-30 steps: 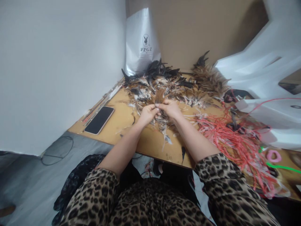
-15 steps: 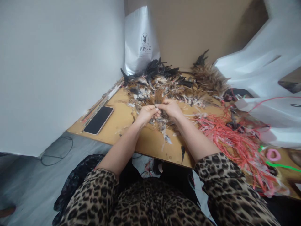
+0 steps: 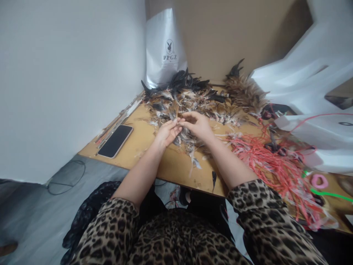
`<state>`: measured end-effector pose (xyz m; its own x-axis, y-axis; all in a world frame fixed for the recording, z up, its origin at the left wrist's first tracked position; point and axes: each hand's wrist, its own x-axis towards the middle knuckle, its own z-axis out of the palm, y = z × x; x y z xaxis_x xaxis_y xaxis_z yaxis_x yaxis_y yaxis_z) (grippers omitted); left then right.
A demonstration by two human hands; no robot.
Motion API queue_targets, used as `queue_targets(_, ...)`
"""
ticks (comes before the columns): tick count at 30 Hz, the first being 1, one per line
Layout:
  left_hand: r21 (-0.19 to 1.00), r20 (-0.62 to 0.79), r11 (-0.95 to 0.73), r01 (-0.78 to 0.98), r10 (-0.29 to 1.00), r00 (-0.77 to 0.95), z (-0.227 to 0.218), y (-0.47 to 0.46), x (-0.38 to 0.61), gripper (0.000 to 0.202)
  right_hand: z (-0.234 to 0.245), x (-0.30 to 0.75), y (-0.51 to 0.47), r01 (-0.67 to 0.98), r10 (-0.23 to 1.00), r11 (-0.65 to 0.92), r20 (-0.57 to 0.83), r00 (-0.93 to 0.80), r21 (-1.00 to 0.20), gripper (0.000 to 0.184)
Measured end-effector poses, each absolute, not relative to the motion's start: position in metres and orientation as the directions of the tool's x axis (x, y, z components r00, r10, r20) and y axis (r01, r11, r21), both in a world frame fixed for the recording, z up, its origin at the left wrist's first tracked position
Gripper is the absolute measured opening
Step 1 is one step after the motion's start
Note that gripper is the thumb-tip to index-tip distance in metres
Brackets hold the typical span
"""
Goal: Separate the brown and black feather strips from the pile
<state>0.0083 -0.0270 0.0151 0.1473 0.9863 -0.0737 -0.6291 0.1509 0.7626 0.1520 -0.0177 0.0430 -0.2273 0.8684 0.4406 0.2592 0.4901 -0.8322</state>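
Note:
My left hand (image 3: 167, 133) is turned partly palm up over the near side of the feather pile, its fingertips closed on a small bunch of brown feathers (image 3: 173, 109) that fans out beyond them. From the right, my right hand (image 3: 199, 126) meets it, index finger and thumb curled in a pinch at the same spot. Whatever lies between the right fingertips is too small to make out. Below the hands, loose greyish feathers (image 3: 190, 147) rest on the wooden table (image 3: 176, 169). A heap of brown, white and black feathers (image 3: 190, 97) spreads behind them.
A phone (image 3: 116, 141) lies at the table's left. Tangled red strings (image 3: 264, 158) cover the right side, near black scissors (image 3: 274, 146) and a pink ring (image 3: 320, 181). A white printed bag (image 3: 167, 51) stands at the back; white plastic (image 3: 309, 73) bulges at right.
Both hands have shifted slightly left. My left hand has turned more palm up, and the fingers of my right hand have risen and arched. The brown feather bunch has moved left with them.

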Motion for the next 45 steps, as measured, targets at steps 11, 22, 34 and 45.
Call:
queue_targets(11,0.744,-0.063,0.221,-0.631,0.963,0.263,0.017,-0.035,0.015,0.01,0.04,0.146,-0.031,0.771,0.717,0.591,0.591,-0.369,-0.236,0.034)
queue_targets(22,0.759,-0.037,0.102,-0.643,0.993,0.114,0.015,-0.026,0.006,0.011,0.037,0.15,-0.019,0.537,0.755,0.629,0.607,-0.25,-0.562,0.033)
queue_targets(34,0.793,-0.106,0.095,-0.602,0.994,0.017,0.014,-0.022,0.004,0.015,0.025,0.169,0.003,0.504,0.946,0.317,0.308,-0.103,-0.804,0.026)
queue_targets(45,0.798,-0.09,0.107,-0.593,0.994,0.057,0.013,-0.024,0.005,0.015,0.021,0.165,-0.001,0.632,0.978,0.169,0.052,-0.2,-0.757,0.03)
